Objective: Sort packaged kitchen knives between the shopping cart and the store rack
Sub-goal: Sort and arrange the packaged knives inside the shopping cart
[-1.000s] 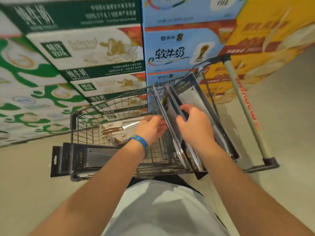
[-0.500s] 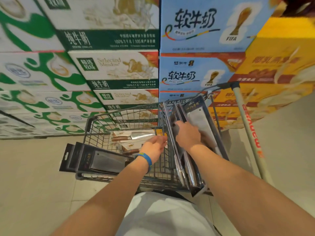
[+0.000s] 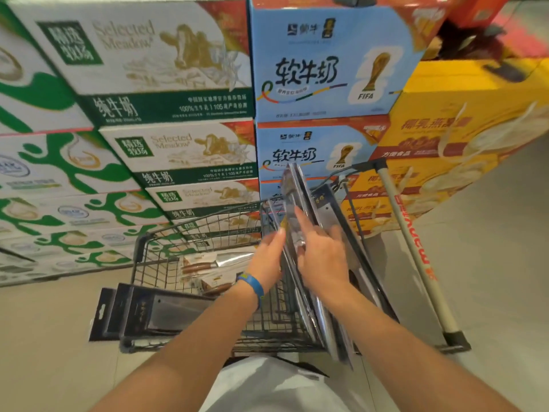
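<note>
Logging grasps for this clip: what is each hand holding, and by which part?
The right hand grips the upright knife packs about mid-length; the left hand, fingers straight, only presses against their left side.

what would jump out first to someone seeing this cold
The left hand and right hand meet mid-frame on a bundle of packaged knives standing on edge along the right side of the wire shopping cart. Behind rises a wall of stacked milk boxes, green-and-white at left, blue in the middle. Dark knife packs lie flat over the cart's near left corner.
</note>
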The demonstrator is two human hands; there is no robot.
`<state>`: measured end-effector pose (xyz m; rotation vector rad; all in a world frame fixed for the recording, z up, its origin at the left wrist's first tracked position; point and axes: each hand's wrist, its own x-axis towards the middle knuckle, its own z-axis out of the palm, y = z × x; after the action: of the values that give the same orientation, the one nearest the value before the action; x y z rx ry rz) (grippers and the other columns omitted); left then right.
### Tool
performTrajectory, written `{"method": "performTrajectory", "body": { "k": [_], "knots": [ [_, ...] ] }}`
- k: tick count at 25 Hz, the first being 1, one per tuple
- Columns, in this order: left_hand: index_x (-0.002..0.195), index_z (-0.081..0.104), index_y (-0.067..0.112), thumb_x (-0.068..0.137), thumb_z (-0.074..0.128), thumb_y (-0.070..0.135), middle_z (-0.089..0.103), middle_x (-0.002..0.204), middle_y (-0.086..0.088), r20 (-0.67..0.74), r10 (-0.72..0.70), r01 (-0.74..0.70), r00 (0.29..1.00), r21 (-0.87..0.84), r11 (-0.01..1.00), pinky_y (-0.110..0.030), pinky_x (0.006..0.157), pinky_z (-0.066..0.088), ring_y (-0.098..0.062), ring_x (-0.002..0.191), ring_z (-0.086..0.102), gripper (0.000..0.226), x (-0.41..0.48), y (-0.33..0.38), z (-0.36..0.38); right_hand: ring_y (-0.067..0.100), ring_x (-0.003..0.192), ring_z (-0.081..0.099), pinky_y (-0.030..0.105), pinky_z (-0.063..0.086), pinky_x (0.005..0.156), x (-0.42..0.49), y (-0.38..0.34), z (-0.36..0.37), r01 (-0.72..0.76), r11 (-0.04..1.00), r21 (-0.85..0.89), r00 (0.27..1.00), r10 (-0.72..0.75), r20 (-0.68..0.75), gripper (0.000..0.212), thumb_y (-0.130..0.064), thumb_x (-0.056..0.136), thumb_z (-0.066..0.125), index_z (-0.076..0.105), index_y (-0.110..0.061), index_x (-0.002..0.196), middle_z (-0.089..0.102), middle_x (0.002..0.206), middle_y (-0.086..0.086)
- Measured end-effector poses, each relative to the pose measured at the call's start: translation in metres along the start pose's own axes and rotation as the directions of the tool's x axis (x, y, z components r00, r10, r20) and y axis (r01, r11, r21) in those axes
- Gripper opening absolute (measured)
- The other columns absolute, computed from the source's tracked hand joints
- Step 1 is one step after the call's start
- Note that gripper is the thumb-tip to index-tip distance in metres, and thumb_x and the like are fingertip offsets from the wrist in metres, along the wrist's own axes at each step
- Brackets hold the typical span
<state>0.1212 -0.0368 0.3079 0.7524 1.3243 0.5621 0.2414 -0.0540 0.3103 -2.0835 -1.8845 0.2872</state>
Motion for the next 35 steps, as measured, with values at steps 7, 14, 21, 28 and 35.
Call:
{"method": "performTrajectory", "body": {
  "k": [7,14,21,28,35],
  "knots": [
    [0.128,0.054,0.020,0.053,0.071,0.080,0.066,0.112,-0.003,-0.083,0.150,-0.109,0.985,0.374,0.921,-0.043,0.079,0.059,-0.023,0.092,0.067,0.097,-0.017,0.098,0.022,0.037,0.090,0.066,0.045,0.057,0.062,-0.060,-0.019,-0.010,0.176,0.950,-0.258,0.943,-0.238,-0.233,0.074,-0.006,0.067,0.086,0.063,-0.014,0.138,0.070,0.095,0.007],
    [0.103,0.050,0.014,0.089,0.057,0.031,0.048,0.058,0.004,-0.237,0.427,-0.170,0.873,0.672,0.721,-0.021,0.035,0.031,-0.010,0.044,0.047,0.023,-0.025,0.096,0.017,0.041,0.117,0.063,0.047,0.057,0.080,-0.070,-0.013,-0.006,0.324,0.919,-0.225,0.885,-0.379,-0.270,0.062,-0.017,0.078,0.078,0.058,-0.026,0.136,0.067,0.132,0.011],
    [0.055,0.038,0.023,0.084,0.059,0.026,0.043,0.032,0.014,-0.235,0.708,-0.381,0.666,0.710,0.593,-0.016,0.029,0.022,-0.007,0.029,0.041,0.035,-0.086,0.138,-0.006,0.046,0.150,0.029,0.053,0.038,0.118,-0.057,-0.041,-0.035,0.523,0.848,0.089,0.823,-0.476,-0.309,0.050,-0.021,0.096,0.056,0.049,-0.022,0.145,0.046,0.157,0.015],
    [0.052,0.050,0.013,0.090,0.056,0.034,0.044,0.040,0.006,-0.416,0.806,-0.481,0.420,0.651,0.587,-0.026,0.043,0.034,-0.012,0.040,0.043,0.044,-0.121,0.193,-0.051,0.047,0.147,0.035,0.051,0.035,0.120,-0.027,-0.101,-0.066,0.676,0.720,0.160,0.680,-0.524,-0.514,0.031,-0.010,0.095,0.059,0.072,-0.008,0.123,0.056,0.148,0.018],
    [0.058,0.050,0.016,0.093,0.054,0.042,0.046,0.050,0.009,-0.497,0.850,-0.470,0.174,0.717,0.515,-0.026,0.044,0.035,-0.011,0.046,0.048,0.044,-0.145,0.206,-0.115,0.023,0.114,0.060,0.027,0.047,0.091,0.001,-0.021,-0.015,-0.166,0.808,0.566,0.962,0.259,-0.086,0.024,-0.027,0.104,0.051,0.062,-0.020,0.124,0.062,0.116,-0.004]
  ]
}}
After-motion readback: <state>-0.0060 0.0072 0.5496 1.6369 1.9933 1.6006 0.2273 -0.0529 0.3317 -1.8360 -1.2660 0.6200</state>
